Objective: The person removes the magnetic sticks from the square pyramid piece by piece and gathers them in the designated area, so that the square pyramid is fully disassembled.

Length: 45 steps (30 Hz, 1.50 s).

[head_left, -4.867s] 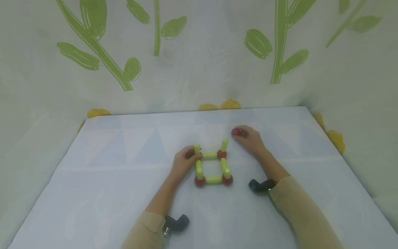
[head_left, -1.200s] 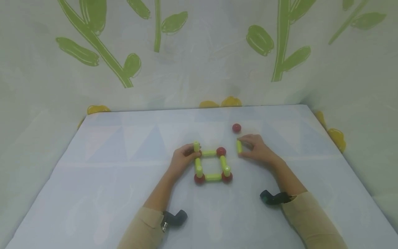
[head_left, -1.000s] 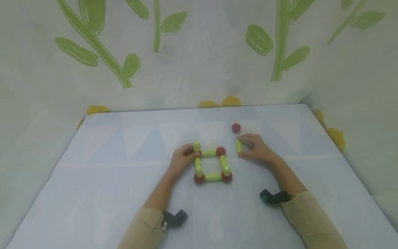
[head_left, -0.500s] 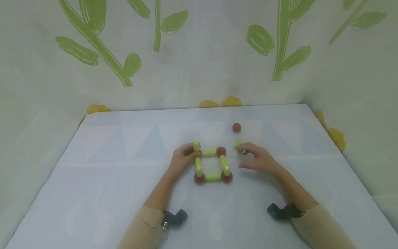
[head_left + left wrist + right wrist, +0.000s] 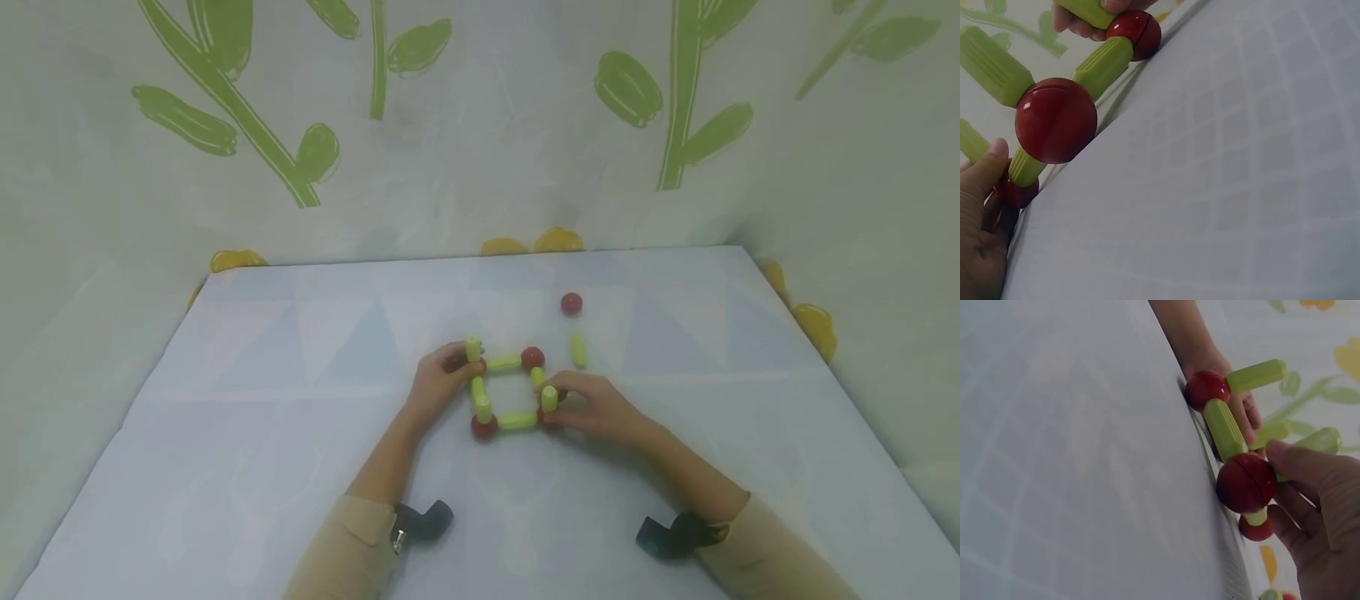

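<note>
A square frame of green rods and red balls lies flat on the table, held by both hands at opposite corners. The left hand has its fingers curled round the far-left ball, beneath an upright rod, apparently to keep the frame from sliding. The right hand pinches the near-right ball where its upright rod joins, thumb on one side and fingers on the other, perhaps to steady that joint. Only the far-right ball bears no upright. Just beyond it lie a loose rod and a loose ball, placed seemingly for easy reach by the right hand.
</note>
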Available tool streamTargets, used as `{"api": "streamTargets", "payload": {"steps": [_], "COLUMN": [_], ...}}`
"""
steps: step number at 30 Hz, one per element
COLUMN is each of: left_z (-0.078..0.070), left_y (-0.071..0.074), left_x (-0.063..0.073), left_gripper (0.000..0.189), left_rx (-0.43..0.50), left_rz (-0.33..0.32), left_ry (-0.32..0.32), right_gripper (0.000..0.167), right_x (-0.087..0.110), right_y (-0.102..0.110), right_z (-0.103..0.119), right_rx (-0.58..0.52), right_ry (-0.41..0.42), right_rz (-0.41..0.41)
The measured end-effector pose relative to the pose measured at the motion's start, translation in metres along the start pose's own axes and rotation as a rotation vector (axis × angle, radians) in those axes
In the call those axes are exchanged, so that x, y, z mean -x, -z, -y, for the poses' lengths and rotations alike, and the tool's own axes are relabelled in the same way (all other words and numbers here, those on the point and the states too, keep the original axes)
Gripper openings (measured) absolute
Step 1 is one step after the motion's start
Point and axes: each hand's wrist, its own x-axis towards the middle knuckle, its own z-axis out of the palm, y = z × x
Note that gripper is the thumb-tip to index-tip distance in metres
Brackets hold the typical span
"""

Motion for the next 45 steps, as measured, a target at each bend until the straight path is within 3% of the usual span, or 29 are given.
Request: {"api": "streamTargets", "payload": {"steps": [7,14,20,33,40,42,45], "left_z": [0.001,0.003,0.005,0.002,0.001,0.001,0.001], "left_y": [0.004,0.013,0.02,0.015,0.017,0.018,0.02], "left_x": [0.0,0.007,0.016,0.019,0.021,0.021,0.022], "left_gripper": [0.04,0.04,0.037,0.031,0.031,0.031,0.033], "left_rx": [-0.044,-0.092,-0.112,-0.102,-0.13,-0.131,-0.137], "left_rz": [-0.018,0.006,0.02,0.046,0.048,0.061,0.094], "left_ry": [0.007,0.005,0.039,0.062,0.05,0.029,-0.028], "right_gripper": [0.029,0.024,0.031,0.031,0.052,0.056,0.057], "right_x": [-0.002,-0.008,-0.013,-0.015,-0.015,-0.014,-0.013], "right_y": [0.004,0.002,-0.001,-0.005,0.007,0.013,0.024], "right_z": [-0.004,-0.007,-0.012,-0.02,-0.018,-0.019,-0.024], "right_rx": [0.071,-0.015,-0.011,0.012,-0.061,-0.075,-0.191], "right_ry": [-0.101,-0.183,-0.242,-0.225,-0.262,-0.281,-0.311], "right_rz": [-0.118,-0.149,-0.189,-0.394,-0.567,-0.564,-0.541]}}
